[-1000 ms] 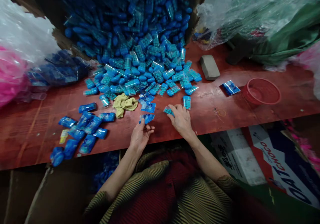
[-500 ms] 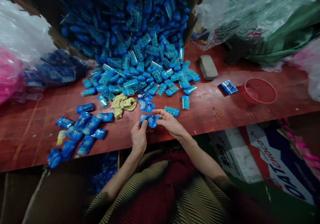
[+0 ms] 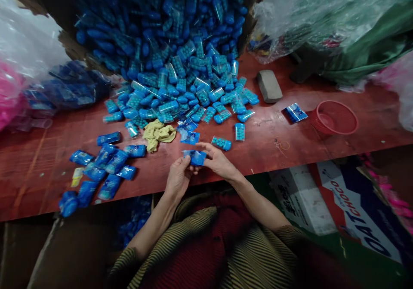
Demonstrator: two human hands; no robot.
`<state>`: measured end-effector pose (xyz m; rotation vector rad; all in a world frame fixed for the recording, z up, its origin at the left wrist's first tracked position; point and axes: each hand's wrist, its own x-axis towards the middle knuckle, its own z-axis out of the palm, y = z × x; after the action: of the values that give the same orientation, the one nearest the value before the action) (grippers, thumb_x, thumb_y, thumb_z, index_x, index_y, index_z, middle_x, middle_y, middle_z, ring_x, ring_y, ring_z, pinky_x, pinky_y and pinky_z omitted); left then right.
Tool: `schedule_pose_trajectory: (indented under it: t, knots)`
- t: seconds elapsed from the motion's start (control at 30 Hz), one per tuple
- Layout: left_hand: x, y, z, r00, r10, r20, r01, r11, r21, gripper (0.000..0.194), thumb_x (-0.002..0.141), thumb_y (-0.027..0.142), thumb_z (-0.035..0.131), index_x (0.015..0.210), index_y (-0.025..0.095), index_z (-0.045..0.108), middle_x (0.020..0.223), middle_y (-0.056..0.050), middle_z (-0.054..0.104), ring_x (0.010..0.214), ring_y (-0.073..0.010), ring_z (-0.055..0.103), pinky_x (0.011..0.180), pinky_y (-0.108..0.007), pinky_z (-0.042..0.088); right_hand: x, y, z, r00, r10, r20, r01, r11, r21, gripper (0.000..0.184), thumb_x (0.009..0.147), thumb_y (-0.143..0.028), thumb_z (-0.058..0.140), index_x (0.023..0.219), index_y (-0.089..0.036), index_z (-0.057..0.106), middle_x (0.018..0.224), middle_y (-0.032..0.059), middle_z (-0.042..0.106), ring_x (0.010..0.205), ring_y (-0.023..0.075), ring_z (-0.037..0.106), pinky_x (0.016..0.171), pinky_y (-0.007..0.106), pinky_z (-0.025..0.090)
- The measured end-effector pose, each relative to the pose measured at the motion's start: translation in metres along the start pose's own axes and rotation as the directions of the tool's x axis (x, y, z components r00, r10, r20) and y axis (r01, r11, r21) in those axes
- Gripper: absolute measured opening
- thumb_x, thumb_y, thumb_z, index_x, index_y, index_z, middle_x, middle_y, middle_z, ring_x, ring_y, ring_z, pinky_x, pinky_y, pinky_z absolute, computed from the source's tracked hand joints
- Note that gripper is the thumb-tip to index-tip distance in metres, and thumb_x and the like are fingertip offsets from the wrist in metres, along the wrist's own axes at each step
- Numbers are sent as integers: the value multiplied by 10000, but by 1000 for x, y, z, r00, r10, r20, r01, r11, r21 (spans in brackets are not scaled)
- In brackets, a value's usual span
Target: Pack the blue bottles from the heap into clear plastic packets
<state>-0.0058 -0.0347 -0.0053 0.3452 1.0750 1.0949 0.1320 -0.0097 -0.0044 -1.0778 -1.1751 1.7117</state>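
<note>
Between my two hands, over the table's front edge, is a small flat blue printed sleeve (image 3: 196, 157). My left hand (image 3: 179, 173) pinches its left end between thumb and fingers. The right end is held by the fingers of my right hand (image 3: 219, 162). Just beyond my right fingers lies a clear bottle (image 3: 221, 143) of blue beads with a blue cap. Another bead bottle (image 3: 239, 132) stands farther right. More flat blue sleeves (image 3: 189, 137) lie behind my hands, beside a crumpled yellow cloth (image 3: 158, 135).
A large heap of bead bottles (image 3: 180, 87) spills from a carton at the back. Several wrapped blue bottles (image 3: 109, 160) lie at left. To the right are a grey block (image 3: 269, 86), a stack of blue sleeves (image 3: 294, 113) and a red basket (image 3: 335, 117) on the red table (image 3: 258, 155).
My right hand has let go of the bead bottle, leaving it on the table, and has moved left to grip the blue sleeve with my left hand.
</note>
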Motion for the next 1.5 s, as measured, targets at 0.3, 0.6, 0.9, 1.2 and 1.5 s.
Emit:
schedule_pose_trajectory:
  t: [0.3, 0.6, 0.9, 1.2, 1.5]
  knots:
    - [7, -4, -7, 997, -75, -36, 71, 991, -111, 280, 679, 351, 732, 646, 137, 554, 481, 25, 531, 502, -119, 581, 461, -195, 472, -5, -3, -11, 968, -234, -85, 167, 863, -476, 363, 904, -263, 384, 1236, -144, 469, 746, 14, 606, 696, 139, 563, 717, 279, 448]
    - [7, -3, -8, 964, -251, -86, 226, 947, -228, 234, 849, 199, 540, 622, 144, 529, 463, 14, 505, 479, -112, 570, 435, -178, 467, 1, 0, -47, 965, -150, -216, -195, 145, -970, 391, 832, -253, 577, 1219, -212, 546, 1046, 127, 580, 931, 252, 539, 767, 341, 408]
    - [11, -4, -10, 980, -150, -133, 125, 976, -177, 247, 857, 269, 537, 641, 151, 532, 443, 22, 509, 475, -126, 590, 463, -203, 492, -6, -10, -47, 996, 48, 79, -36, 988, -148, 451, 767, -332, 620, 1186, -168, 585, 679, -33, 564, 499, 69, 455, 518, 219, 405]
    - [9, -10, -15, 1000, -23, -19, 22, 997, -78, 320, 682, 408, 720, 654, 153, 529, 474, 36, 523, 508, -126, 592, 497, -219, 486, -11, -21, -42, 994, 98, 50, -79, 951, -299, 458, 756, -318, 637, 1177, -142, 597, 529, -69, 496, 442, 57, 428, 453, 187, 346]
    - [7, -7, -12, 998, 43, -38, -45, 998, -48, 386, 598, 429, 774, 689, 150, 523, 514, 28, 566, 530, -132, 610, 507, -223, 498, -19, -12, -25, 997, 57, -55, -67, 976, -205, 472, 770, -285, 604, 1217, -149, 539, 531, -74, 487, 417, 66, 428, 442, 203, 379]
